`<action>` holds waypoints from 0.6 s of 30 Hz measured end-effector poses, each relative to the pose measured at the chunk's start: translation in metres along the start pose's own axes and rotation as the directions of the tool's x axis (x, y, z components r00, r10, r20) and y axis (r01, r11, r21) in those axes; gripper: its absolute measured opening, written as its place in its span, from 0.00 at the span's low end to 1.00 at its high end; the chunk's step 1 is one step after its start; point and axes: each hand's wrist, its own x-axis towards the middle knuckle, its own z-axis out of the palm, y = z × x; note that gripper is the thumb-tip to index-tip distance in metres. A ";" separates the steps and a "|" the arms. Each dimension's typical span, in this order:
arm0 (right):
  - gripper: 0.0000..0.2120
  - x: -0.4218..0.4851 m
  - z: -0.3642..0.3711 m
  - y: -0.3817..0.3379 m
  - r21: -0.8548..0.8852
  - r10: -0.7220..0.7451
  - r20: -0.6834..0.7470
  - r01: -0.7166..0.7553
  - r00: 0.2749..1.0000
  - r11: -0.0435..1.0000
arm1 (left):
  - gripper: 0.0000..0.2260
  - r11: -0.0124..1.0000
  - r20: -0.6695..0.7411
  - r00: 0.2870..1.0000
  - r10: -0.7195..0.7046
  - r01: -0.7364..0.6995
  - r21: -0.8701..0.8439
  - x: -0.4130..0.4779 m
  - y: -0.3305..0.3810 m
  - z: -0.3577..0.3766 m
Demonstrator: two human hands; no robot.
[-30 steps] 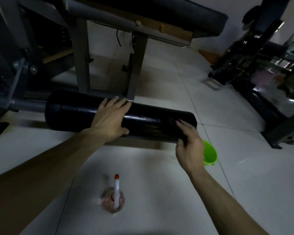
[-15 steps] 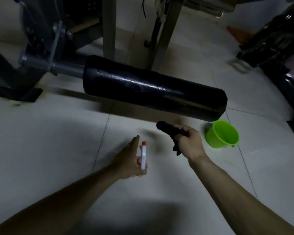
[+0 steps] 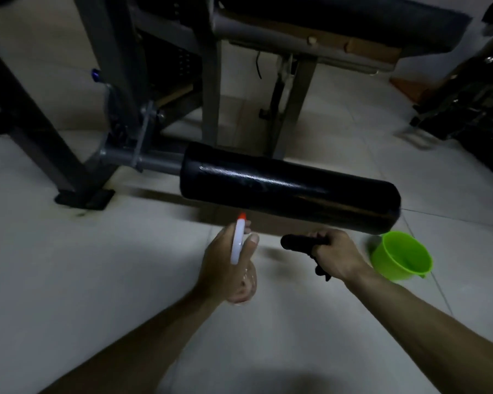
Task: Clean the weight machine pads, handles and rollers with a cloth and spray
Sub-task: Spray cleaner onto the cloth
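roller (image 3: 291, 191) glossy black | cloth (image 3: 296, 242) black | spray bottle (image 3: 237, 245) white, orange tip | bucket (image 3: 400, 255) lime green | floor (image 3: 69, 280) pale grey tiles

Dim, slightly blurred, edges bowed

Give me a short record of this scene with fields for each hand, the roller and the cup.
left hand: grips the spray bottle, orange tip toward the roller
right hand: grips a dark cloth
roller: black, glossy, on a grey bar, no hand touching it
cup: green, open, on the tiled floor by the roller's free end
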 end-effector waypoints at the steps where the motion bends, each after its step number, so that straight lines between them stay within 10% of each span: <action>1: 0.05 0.002 0.003 -0.009 -0.019 -0.012 0.028 0.012 1.000 1.000 | 0.14 1.000 -0.075 0.997 0.005 -0.007 -0.023 0.002 0.005 -0.011; 11: 0.07 0.005 0.033 -0.025 -0.040 -0.045 -0.019 0.044 0.999 0.998 | 0.17 0.999 -0.275 0.961 -0.011 0.002 -0.033 -0.004 0.004 -0.070; 18: 0.06 -0.003 -0.024 0.016 0.123 0.114 -0.104 -0.101 0.988 0.987 | 0.12 0.972 0.073 0.971 0.228 -0.231 0.036 0.005 0.017 -0.020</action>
